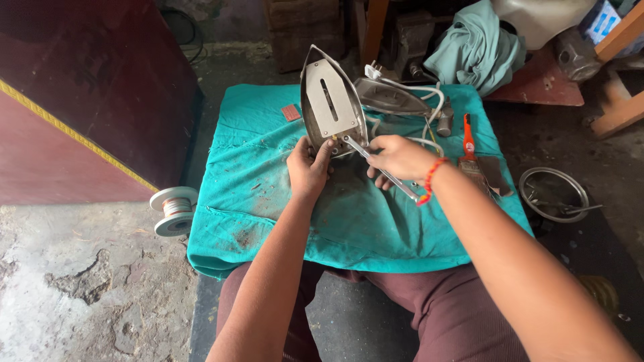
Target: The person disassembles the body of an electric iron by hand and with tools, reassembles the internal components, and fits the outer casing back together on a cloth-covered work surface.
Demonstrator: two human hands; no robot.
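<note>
Left hand (307, 167) props iron soleplate (331, 104); right hand (397, 157) holds screwdriver (382, 171).

One camera on my head looks steeply down and forward over my forearms; close above the teal-clothed table (268, 201); floor at both sides

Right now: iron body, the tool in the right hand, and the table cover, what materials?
Iron body: looks like bare metal, dull grey sheen with a brighter inner plate. Tool in the right hand: slim shiny shaft, probably steel; its handle is hidden. Cover: teal woven cloth, creased and stained, frayed at the edge. The left hand steadies the iron's rear.
</note>
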